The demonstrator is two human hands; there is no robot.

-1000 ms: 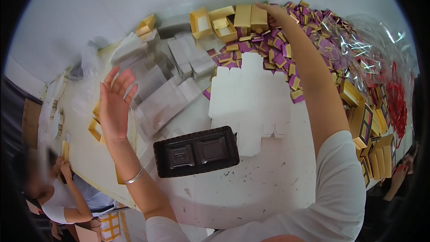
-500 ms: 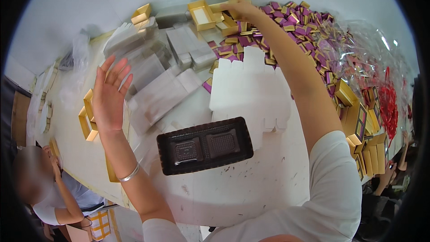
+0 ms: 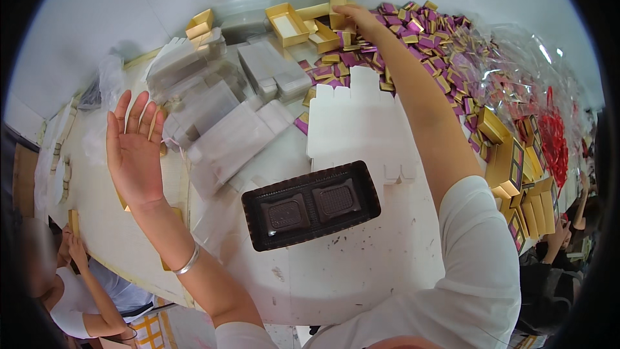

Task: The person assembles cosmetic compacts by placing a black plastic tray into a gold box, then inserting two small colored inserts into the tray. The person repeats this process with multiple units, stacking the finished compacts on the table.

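Note:
My left hand [image 3: 137,155] is raised above the left side of the table, palm showing and fingers spread, holding nothing. Stretched to the far side, my right hand [image 3: 359,21] grips the edge of a gold open cardboard box [image 3: 338,1], which stands on end; some fingertips are hidden. Beside it sit another gold box [image 3: 287,25] with a white inside and a smaller one [image 3: 325,38]. Between my forearms lies a dark brown plastic tray [image 3: 310,204] with two moulded recesses. Under its far side is a white die-cut card sheet [image 3: 349,126].
Clear plastic sleeves [image 3: 239,133] are stacked at centre left. Small purple-and-gold packets [image 3: 429,42] are heaped at the far right, beside clear film [image 3: 516,71] and red ribbon [image 3: 552,149]. Gold boxes [image 3: 507,171] pile up at the right edge. A co-worker [image 3: 77,297] sits at lower left.
My left hand has moved left, away from the sleeves, and now covers the gold frames there. The gold box at my right hand has gone from tilted to upright. The tray appears farther right.

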